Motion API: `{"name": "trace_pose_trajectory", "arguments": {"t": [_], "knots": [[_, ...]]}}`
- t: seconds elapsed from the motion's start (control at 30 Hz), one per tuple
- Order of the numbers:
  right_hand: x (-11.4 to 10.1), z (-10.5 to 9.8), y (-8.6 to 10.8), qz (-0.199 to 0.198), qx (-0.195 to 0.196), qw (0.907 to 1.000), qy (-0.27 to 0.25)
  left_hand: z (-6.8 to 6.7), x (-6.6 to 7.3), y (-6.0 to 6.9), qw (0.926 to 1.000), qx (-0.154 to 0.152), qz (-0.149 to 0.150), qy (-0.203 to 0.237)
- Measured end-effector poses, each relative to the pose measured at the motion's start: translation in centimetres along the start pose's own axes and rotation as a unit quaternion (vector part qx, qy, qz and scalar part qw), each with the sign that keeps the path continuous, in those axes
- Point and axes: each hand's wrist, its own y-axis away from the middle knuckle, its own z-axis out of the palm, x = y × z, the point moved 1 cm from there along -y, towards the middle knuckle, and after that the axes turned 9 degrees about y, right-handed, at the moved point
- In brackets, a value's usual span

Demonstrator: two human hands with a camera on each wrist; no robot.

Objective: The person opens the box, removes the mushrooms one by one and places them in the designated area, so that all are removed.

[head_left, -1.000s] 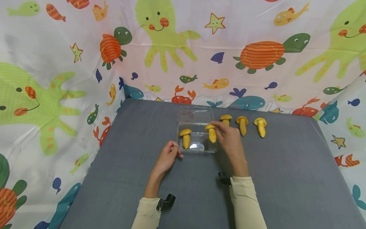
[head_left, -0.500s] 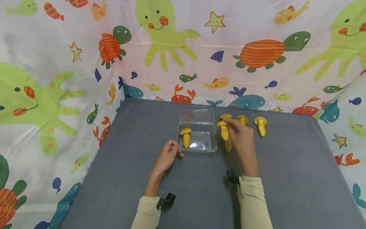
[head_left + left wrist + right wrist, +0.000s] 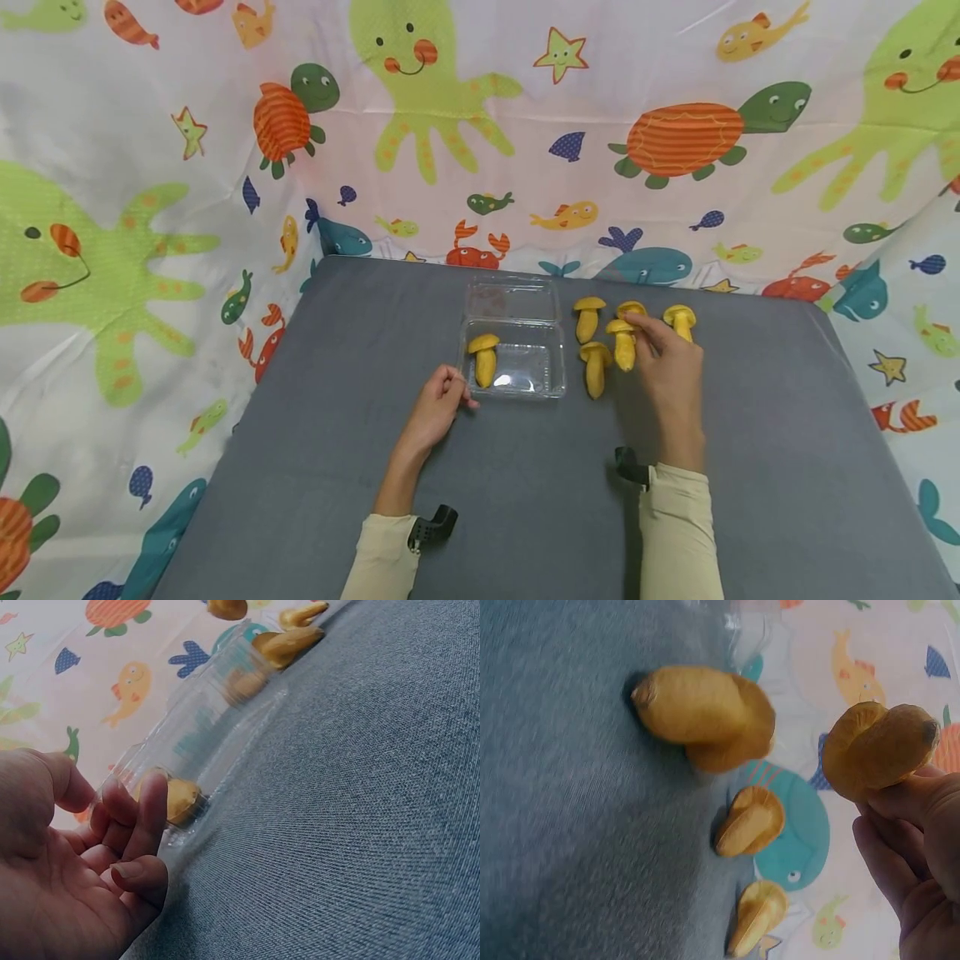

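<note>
A clear plastic clamshell container (image 3: 514, 395) lies with its lid folded back, a yellow mushroom (image 3: 485, 360) in its left part. My left hand (image 3: 437, 406) grips the container's near left corner; the left wrist view shows its fingers curled at the rim (image 3: 225, 761). Raised above the table, a yellow mushroom (image 3: 881, 750) is pinched by its cap in my right hand (image 3: 670, 367). Around it lie several more: a near one (image 3: 595, 371), a back left one (image 3: 588, 319), one partly hidden behind the held mushroom (image 3: 632, 307), and one at the right (image 3: 679, 318).
Grey cloth (image 3: 525, 492) covers the table. A white curtain printed with sea animals (image 3: 480, 158) hangs along the back and both sides. A black wrist camera (image 3: 435, 527) sits on the left sleeve, another (image 3: 632, 467) on the right.
My right hand has moved right with the held mushroom, from over the container's right part to beyond the near table mushroom. My left hand has stayed at the container's corner.
</note>
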Motion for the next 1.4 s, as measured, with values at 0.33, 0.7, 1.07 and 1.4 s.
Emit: {"name": "trace_pose_trajectory", "arguments": {"t": [0.33, 0.7, 1.07, 1.4], "knots": [[1.3, -0.7, 0.4, 0.026, -0.001, 0.9991, 0.034, 0.0, 0.1, 0.0, 0.9999, 0.002, 0.012, 0.005], [2.1, -0.7, 1.0, 0.043, -0.035, 0.9958, 0.072, -0.3, 0.0, 0.1, 1.0, 0.001, 0.009, -0.002], [3.1, -0.4, 1.9, 0.062, -0.059, 0.9913, 0.1, -0.2, -0.1, 0.3, 1.0, 0.004, 0.007, -0.001], [3.6, 0.0, 2.3, 0.06, -0.059, 0.9917, 0.097, -0.3, 0.0, 0.5, 1.0, 0.002, 0.006, 0.005]]}}
